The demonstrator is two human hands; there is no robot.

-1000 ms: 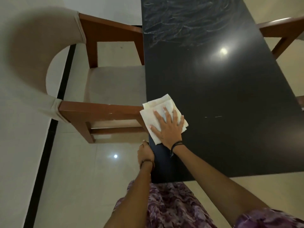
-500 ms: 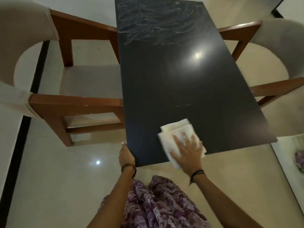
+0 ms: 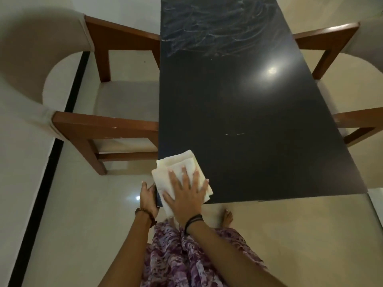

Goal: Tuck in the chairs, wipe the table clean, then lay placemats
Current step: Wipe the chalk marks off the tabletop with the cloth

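A long black table (image 3: 248,112) runs away from me. At its near-left corner lies a folded white cloth (image 3: 179,165), part of it hanging over the near edge. My right hand (image 3: 186,196) presses flat on the cloth with fingers spread. Just left of it, my left hand (image 3: 147,198) holds the table's corner, its fingers hidden under the edge. A wooden chair with beige padding (image 3: 107,126) is tucked against the table's left side. Another like it (image 3: 352,119) stands at the right side.
Whitish wipe streaks (image 3: 217,34) cover the table's far end. A lamp glare (image 3: 271,70) shines mid-table. The floor is pale glossy tile with a black strip (image 3: 51,152) along the left. My bare foot (image 3: 227,217) stands just below the table's near edge.
My right hand has slid the cloth leftward along the near edge, from near the middle to the left corner. My left hand stays at the corner.
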